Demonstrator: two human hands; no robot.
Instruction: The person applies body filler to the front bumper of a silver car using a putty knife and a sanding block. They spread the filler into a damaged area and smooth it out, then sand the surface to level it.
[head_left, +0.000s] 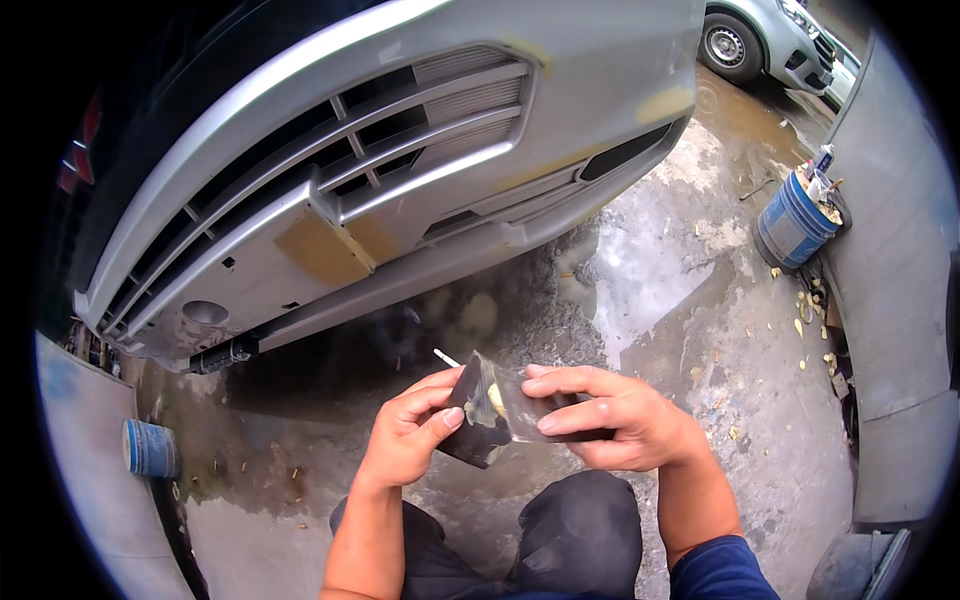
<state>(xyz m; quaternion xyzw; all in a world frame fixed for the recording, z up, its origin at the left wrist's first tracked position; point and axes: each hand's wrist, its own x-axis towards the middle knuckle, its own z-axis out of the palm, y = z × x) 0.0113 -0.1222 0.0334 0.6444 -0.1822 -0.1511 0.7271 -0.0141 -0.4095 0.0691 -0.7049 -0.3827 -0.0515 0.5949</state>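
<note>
My left hand (407, 430) is closed on a dark flat plate (478, 436), its thumb on the top face. A smear of pale yellow putty (495, 400) lies where the plate meets a thin dark spreader (530, 420), which my right hand (625, 415) pinches between thumb and fingers. The spreader's edge touches or overlaps the plate. A thin white stick (446, 358), shaped like a cigarette, pokes out beyond my left fingers. Both hands are above my knees, in front of a silver car bumper (420, 270) with tan filler patches (325, 250).
Wet, stained concrete floor (650, 290) lies under the bumper. A blue bucket (797, 222) holding tools and bottles stands at right beside a grey panel (895, 250). Another blue bucket (151, 448) is at left. A parked silver car (765, 40) stands far right.
</note>
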